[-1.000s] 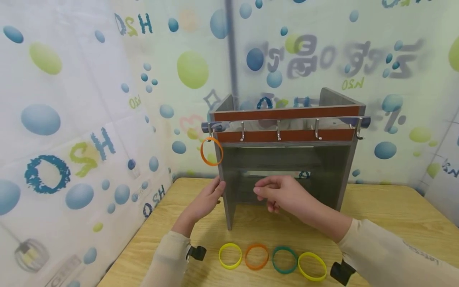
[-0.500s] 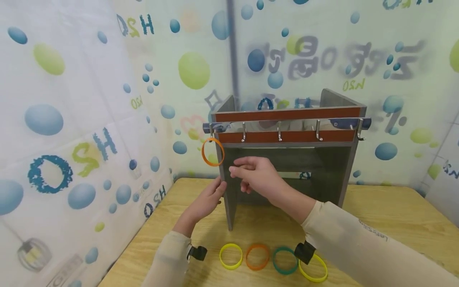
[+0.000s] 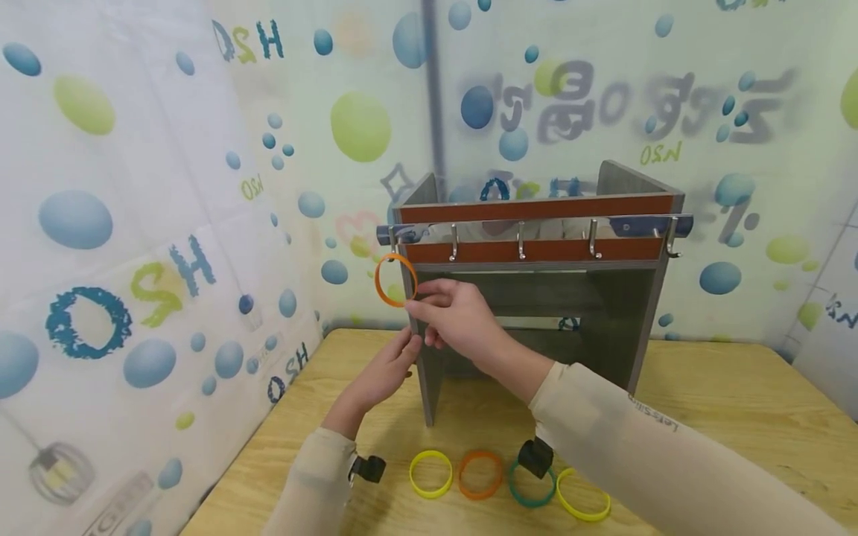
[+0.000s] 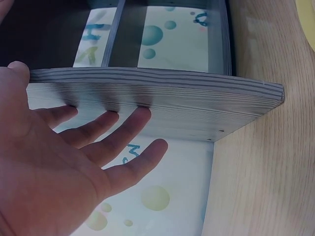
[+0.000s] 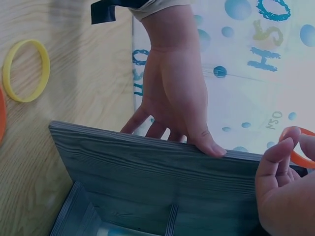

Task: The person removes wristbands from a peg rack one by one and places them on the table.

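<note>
An orange silicone wristband (image 3: 380, 286) hangs from the leftmost hook (image 3: 393, 237) of the metal rail on a grey wooden shelf (image 3: 429, 387). My right hand (image 3: 462, 320) pinches the band's lower right edge between thumb and index finger. The same band (image 5: 298, 159) shows at that hand's fingertips in the right wrist view. My left hand (image 3: 380, 376) rests on the shelf's left side panel (image 4: 162, 96). Its straight fingers touch the outer face and its thumb lies on the front edge, as the left wrist view shows.
Several wristbands lie in a row on the wooden table (image 3: 710, 417): yellow (image 3: 413, 484), orange (image 3: 462, 487), green (image 3: 512, 487) and another yellow (image 3: 590, 517). The right forearm passes above the row's right end. Other hooks (image 3: 520, 242) line the rail. A printed curtain (image 3: 362, 126) stands behind.
My right hand has moved left and up from in front of the shelf to the hanging orange wristband and taken its edge. My left hand has stayed on the side panel.
</note>
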Tool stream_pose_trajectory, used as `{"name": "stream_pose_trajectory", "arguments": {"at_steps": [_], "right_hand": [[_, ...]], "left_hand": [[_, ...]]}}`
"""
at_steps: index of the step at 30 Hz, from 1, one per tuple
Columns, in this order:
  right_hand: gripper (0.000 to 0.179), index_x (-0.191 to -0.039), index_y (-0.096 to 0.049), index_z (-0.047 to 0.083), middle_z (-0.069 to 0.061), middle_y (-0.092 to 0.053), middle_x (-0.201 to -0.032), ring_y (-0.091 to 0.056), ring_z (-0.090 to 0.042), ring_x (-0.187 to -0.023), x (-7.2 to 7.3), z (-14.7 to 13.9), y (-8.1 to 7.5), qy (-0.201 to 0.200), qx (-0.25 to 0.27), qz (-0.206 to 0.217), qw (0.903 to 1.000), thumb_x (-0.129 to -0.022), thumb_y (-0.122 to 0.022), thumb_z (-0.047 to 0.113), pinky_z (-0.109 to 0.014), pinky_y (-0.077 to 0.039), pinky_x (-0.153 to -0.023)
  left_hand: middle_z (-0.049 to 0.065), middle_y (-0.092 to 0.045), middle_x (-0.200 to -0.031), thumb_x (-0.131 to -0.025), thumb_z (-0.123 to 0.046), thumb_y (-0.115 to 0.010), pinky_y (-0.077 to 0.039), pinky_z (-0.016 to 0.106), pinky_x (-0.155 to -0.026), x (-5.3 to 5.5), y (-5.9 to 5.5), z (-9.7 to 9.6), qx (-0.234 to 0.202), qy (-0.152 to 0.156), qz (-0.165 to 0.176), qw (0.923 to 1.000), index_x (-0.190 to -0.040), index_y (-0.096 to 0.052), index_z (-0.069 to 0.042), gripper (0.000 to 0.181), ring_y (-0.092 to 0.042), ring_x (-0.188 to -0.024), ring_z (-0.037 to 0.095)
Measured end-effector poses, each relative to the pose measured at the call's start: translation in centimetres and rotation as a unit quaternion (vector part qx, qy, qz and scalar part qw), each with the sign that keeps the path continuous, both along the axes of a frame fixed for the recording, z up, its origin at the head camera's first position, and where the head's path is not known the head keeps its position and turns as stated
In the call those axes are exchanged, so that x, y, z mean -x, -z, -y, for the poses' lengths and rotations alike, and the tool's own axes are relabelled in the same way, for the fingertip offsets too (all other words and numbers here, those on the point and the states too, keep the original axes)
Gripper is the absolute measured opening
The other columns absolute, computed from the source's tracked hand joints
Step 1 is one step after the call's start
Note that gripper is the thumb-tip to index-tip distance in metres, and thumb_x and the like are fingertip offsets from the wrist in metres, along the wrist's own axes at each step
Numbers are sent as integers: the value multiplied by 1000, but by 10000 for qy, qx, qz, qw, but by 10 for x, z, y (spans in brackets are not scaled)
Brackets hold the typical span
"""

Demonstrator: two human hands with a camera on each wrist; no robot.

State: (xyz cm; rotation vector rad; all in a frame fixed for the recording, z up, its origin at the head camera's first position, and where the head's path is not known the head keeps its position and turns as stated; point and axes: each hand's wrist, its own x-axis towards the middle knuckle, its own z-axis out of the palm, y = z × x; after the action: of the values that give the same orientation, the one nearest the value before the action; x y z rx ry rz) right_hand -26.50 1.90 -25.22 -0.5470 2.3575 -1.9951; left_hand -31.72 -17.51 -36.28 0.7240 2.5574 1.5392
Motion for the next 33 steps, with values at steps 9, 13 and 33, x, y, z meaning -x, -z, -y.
{"name": "stream_pose_trajectory", "arguments": {"at_steps": [9,13,33], "right_hand": [[33,-130,-66,6,-21,-76,-106,-58,-13,-54,5,8,0,211,336,0,9992,-103,-74,23,-28,-52,-57],[32,-128,-67,5,-21,-76,-107,-59,-13,-54,4,8,-1,217,386,-22,9990,-102,-74,23,-27,-52,-57],[24,-122,-67,4,-7,-77,-99,-57,-13,-54,2,8,-2,30,620,-91,9980,-103,-72,19,-27,-51,-57]], "left_hand": [[9,-47,-164,-114,-57,-31,-46,69,-113,-2,-3,1,3,1,19,10000,-170,-21,-39,60,-57,-135,39],[9,-45,-166,-114,-57,-31,-46,69,-113,-1,-2,1,-11,32,0,10000,-171,-20,-38,60,-56,-139,41],[9,-48,-164,-114,-57,-32,-48,68,-112,0,-1,1,-12,-7,-1,10000,-170,-24,-37,60,-58,-135,37]]}}
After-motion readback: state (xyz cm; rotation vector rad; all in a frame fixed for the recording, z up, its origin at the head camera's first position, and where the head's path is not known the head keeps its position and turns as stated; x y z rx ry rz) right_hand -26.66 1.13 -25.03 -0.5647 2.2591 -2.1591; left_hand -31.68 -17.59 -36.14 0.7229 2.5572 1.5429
